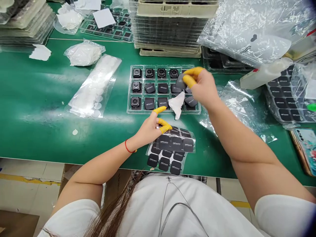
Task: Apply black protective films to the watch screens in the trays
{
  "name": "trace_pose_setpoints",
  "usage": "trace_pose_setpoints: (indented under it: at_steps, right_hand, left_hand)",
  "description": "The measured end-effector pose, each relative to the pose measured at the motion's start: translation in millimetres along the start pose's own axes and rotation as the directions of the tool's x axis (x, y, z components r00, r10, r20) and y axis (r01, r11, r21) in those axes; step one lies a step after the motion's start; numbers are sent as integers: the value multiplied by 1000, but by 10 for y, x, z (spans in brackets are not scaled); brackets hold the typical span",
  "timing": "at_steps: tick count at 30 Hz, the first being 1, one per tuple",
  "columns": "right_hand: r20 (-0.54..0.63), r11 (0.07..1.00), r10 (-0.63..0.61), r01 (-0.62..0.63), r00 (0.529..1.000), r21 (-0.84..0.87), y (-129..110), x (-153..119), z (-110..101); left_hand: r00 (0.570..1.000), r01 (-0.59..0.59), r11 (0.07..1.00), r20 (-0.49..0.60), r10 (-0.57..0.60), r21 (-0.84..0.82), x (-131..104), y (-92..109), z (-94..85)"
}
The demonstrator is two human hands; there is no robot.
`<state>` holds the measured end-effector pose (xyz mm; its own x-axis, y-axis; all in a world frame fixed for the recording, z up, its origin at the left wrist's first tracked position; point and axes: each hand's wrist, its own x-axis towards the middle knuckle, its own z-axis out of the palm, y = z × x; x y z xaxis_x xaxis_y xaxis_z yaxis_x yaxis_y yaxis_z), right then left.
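My right hand (204,86), with yellow finger cots, pinches a dark rounded-square sticker (181,81) over the right side of a clear compartment tray (128,95). In the tray, several watch bodies (135,102) lie with their backs up, and other compartments show black squares printed HiFuture (149,103). A crumpled white tissue (177,103) lies across the tray's front edge. My left hand (150,126) is open, its cotted fingers apart. Its index finger reaches toward the tray; lower fingertips touch the upper of two overlapping sticker sheets (176,143).
Tall stacks of trays (170,33) stand behind. To the left lie a clear bag of round white pieces (93,87) and a bagged white bundle (84,52). A white bottle (265,73), plastic bags (237,105) and a phone (304,148) are at right.
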<state>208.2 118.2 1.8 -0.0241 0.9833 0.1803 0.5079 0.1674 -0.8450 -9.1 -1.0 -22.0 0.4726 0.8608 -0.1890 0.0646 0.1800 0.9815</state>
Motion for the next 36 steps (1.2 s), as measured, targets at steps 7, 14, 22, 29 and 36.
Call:
trace_pose_setpoints:
  at_steps: [7,14,22,29,36]
  right_hand:
    - [-82,886,26,-61,996,-460,579,947,-72]
    - [125,782,65,27,990,-623,468,1113,358]
    - [99,792,-39,91,994,-603,495,857,347]
    - [263,786,89,94,961,-611,474,1163,273]
    - [123,851,-115,161,986,-499,49,404,324]
  left_hand:
    - [999,-48,992,6,48,117,-13,-25,-18]
    - [999,-32,988,-3,33,151,0,-18,-33]
    - [997,56,997,-46,-58,-46,62,-3,-67]
    - [994,95,985,-46,-103,-147,82,8,-34]
    - [986,63,966,-137,-100,-252,88,28,-29]
